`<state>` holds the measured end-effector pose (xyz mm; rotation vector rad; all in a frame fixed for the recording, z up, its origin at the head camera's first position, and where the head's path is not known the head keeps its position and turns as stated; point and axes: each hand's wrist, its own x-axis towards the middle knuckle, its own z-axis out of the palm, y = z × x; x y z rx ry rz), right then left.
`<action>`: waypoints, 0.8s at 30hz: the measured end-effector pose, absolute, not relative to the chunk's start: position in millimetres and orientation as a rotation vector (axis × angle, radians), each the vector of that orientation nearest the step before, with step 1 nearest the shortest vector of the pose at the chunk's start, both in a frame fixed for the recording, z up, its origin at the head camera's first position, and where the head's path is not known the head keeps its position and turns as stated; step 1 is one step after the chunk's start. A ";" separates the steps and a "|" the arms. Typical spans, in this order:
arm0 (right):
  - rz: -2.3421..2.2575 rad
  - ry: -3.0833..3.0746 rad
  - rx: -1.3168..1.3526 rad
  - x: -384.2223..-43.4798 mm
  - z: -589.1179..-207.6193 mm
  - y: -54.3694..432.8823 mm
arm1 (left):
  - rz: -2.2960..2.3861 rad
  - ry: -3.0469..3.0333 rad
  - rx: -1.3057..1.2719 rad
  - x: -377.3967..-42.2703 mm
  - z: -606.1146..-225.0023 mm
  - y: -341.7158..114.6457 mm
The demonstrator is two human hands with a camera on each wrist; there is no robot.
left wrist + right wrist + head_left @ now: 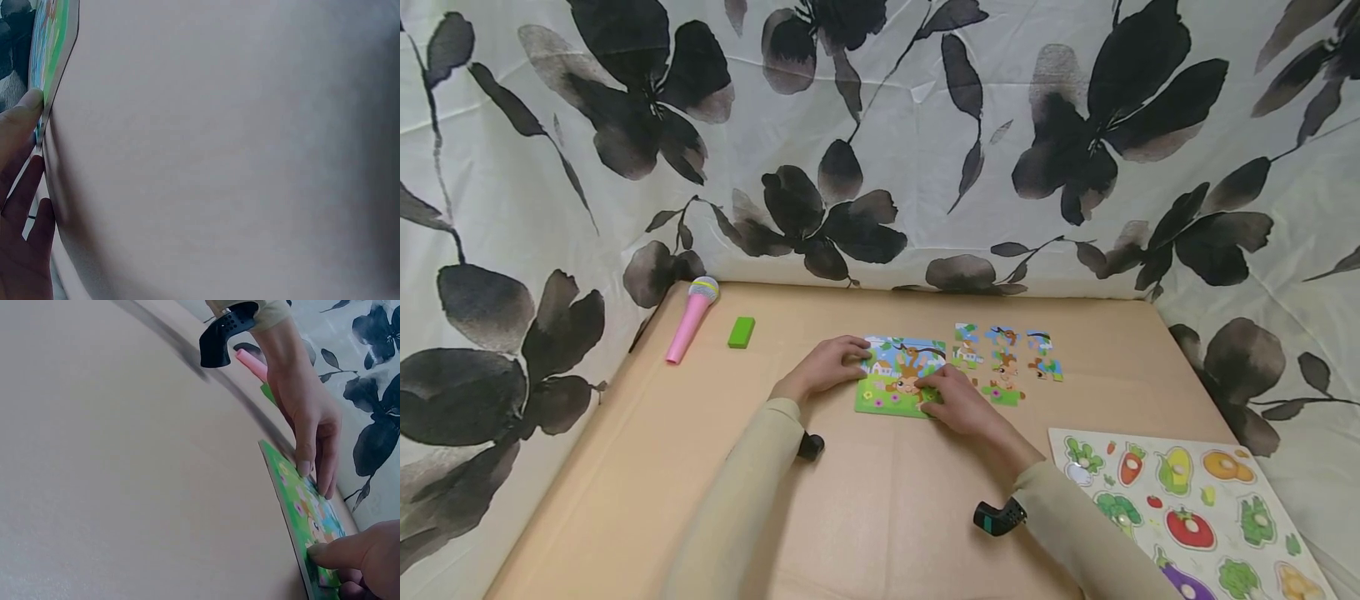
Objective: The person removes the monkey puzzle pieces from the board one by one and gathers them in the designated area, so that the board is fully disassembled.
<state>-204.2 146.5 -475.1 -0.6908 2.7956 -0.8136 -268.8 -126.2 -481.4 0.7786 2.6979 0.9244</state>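
Note:
A jigsaw puzzle board [887,403] with a monkey, a house and flowers on green lies flat on the table. My left hand [831,365] rests at its left edge, fingers fairly straight; in the left wrist view the thumb [31,99] touches the board's edge. At the lower right corner, my right hand [958,402] pinches a green puzzle piece [327,576] between thumb and curled fingers, low over the board. The hand covers most of that piece. Several loose puzzle pieces [1003,364] lie in rows just right of the board.
A pink toy microphone [688,325] and a green block [741,332] lie at the back left. A white vegetable puzzle board [1157,525] sits at the front right, partly under the right sleeve [1086,525]. Flowered cloth [925,167] hangs behind the table [865,517].

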 end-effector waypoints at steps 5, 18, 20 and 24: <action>-0.825 2.789 -0.699 -205.6 -476.4 147.5 | 0.924 2.693 0.787 -269.4 -481.7 -126.2; -0.941 2.791 -0.669 -201.5 -478.5 145.3 | 0.921 2.688 0.777 -269.2 -482.1 -126.7; -0.967 2.794 -0.655 -201.2 -479.1 144.4 | 0.918 2.689 0.770 -269.4 -482.7 -126.6; -1.068 2.783 -0.610 -202.5 -481.8 143.4 | 0.923 2.687 0.767 -269.1 -481.1 -126.3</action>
